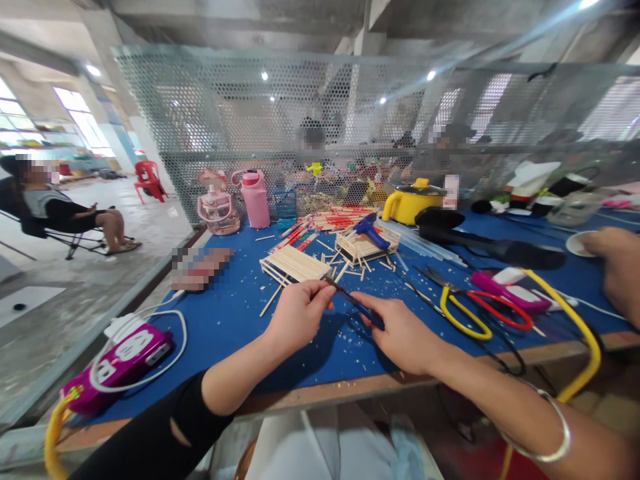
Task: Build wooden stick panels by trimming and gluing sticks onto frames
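My left hand (299,313) is closed in a pinch at the metal end of a slim dark-handled tool (357,303), possibly pliers. What its fingertips hold is hidden. My right hand (407,335) wraps round the tool's handles. Just beyond my left hand lies a flat wooden stick frame (294,264) with a slatted top. Farther back, a blue glue gun (371,231) rests on a second stick structure (357,250). Loose wooden sticks (271,300) and small offcuts are scattered on the blue tabletop (225,340).
Scissors (463,310) with yellow and red handles lie right, near a purple power strip (513,291). Another power strip (120,363) is at left. Red-marked sticks (340,219), a yellow pot (407,203) and pink bottles (256,200) stand behind. Another person's hand (617,267) is far right.
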{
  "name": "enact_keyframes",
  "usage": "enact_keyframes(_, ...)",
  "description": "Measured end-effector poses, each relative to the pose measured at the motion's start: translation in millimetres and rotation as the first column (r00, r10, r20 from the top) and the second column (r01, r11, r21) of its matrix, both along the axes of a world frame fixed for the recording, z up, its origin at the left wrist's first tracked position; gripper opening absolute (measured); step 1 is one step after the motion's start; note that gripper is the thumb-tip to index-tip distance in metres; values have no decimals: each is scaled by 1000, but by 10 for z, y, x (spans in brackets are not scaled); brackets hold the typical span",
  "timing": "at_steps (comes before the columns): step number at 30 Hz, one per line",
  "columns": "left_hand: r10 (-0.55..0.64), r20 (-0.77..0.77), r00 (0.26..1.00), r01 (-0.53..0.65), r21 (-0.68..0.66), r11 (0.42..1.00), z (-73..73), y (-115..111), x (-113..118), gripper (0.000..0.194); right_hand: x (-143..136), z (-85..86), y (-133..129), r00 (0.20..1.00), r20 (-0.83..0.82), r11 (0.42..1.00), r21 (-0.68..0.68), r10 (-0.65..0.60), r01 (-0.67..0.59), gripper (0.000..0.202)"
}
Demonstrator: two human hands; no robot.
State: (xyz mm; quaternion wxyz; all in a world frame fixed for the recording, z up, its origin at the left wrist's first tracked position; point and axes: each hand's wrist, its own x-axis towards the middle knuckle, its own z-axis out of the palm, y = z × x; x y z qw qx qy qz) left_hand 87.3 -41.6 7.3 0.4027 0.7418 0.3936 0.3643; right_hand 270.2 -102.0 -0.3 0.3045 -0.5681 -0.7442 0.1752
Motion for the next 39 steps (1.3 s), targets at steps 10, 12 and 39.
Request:
enact_keyframes(10, -27, -53, 998, 22, -91, 996, 36, -7, -4, 36, 24, 62, -73, 958, -285, 960, -261, 21, -98, 47)
enact_keyframes(12, -32, -82, 996, 24, -91, 996, 27, 5, -9, 36, 30, 3, -49, 979, -202, 990, -143, -17, -13, 56)
enact_keyframes(39, -148, 378, 914, 271, -296, 916, -65, 28, 62, 31, -131, 155, 172, 910, 372, 882, 472, -182, -17, 26)
